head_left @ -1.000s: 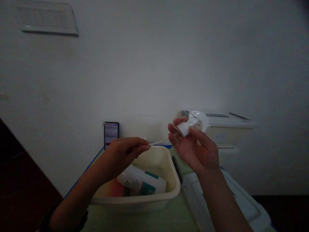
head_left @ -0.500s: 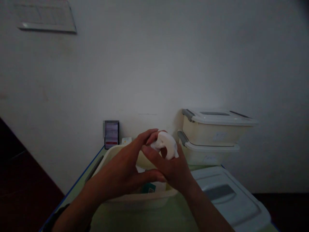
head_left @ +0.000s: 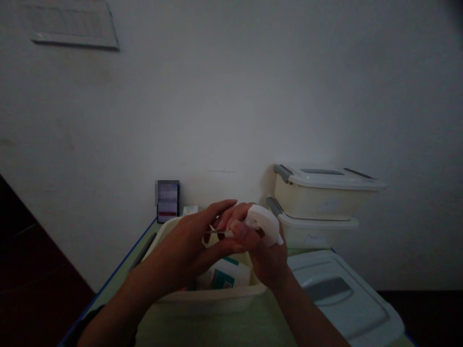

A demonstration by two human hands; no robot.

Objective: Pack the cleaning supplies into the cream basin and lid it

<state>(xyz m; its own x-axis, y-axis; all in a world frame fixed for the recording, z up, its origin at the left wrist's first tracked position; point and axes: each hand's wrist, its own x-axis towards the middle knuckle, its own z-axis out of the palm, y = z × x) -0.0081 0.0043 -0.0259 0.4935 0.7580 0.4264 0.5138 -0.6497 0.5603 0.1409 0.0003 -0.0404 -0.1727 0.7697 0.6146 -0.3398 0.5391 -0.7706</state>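
My right hand (head_left: 265, 255) is wrapped around a white, rounded, ring-like thing that looks like a tape dispenser (head_left: 265, 224), its thumb pressed against the near side. A thin pale strip (head_left: 217, 232) runs from it toward my left hand (head_left: 186, 241). The left fingers curl around that strip while the left thumb reaches across to the right hand; the exact grip is partly hidden. Both hands are above an open cream bin (head_left: 210, 300). Inside it lies a white and green box (head_left: 231, 274), with other contents covered by my hands.
A phone (head_left: 168, 202) leans upright behind the bin, beside a small pale packet (head_left: 190, 210). Two lidded bins (head_left: 321, 197) are stacked against the wall at right. In front of them a loose lid (head_left: 343, 294) rests on the green table (head_left: 217, 330).
My right hand has shifted slightly right and down with the tape dispenser, turning it. A thin strip now shows between the hands, and more of the white and green box is visible.
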